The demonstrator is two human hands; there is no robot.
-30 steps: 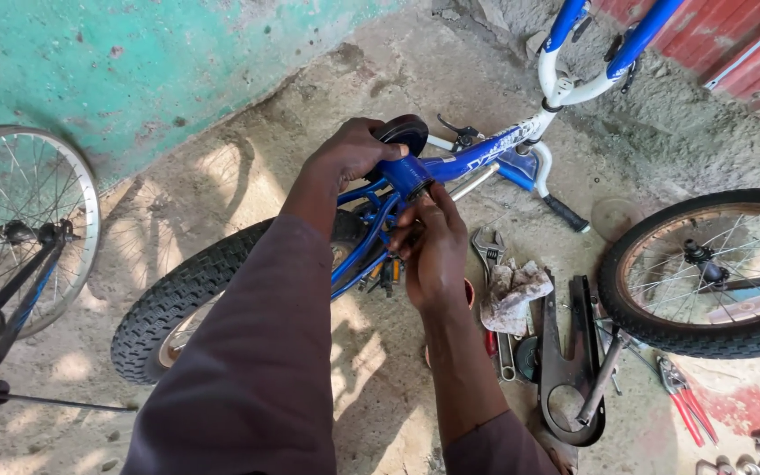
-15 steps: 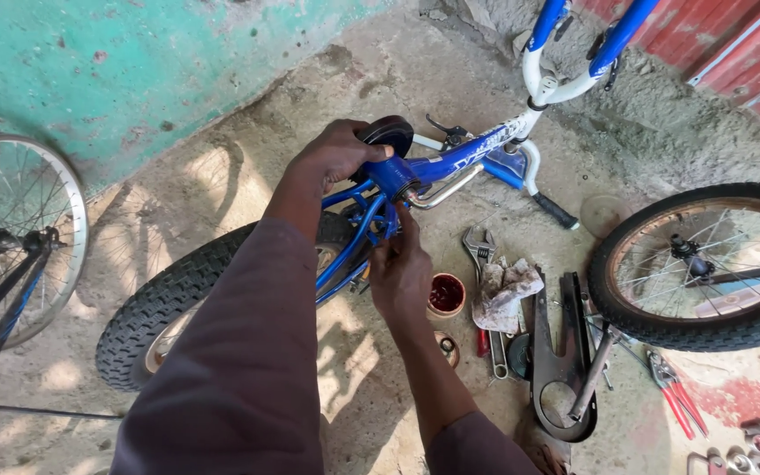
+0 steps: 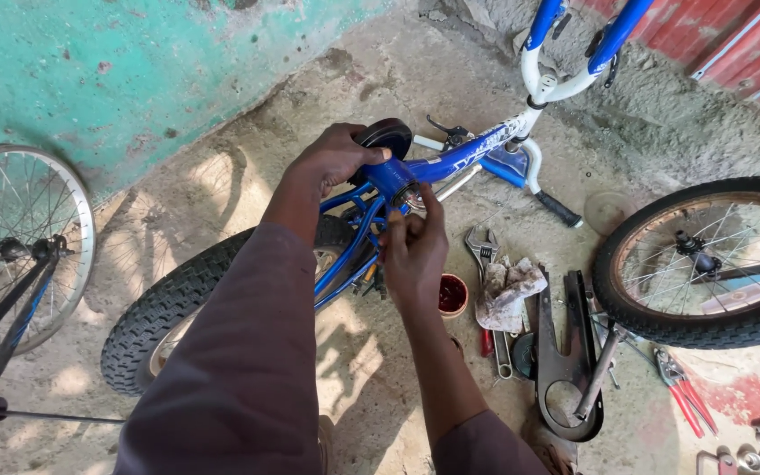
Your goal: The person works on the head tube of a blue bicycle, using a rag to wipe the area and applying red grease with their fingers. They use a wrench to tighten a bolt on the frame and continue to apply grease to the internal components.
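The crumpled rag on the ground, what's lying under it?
An adjustable wrench pokes out from under the rag at its upper left, and a red-handled tool and a spanner stick out below. The parts beneath the cloth are covered.

Rough grey-brown concrete floor, dusty, cracked, sun-dappled with hard shadows. Teal-green painted patch of floor top left, chipped and stained. Red corrugated metal wall top right, above coarse cement slope. Reddish paint stain on ground lower right. Bright daylight, outdoors.
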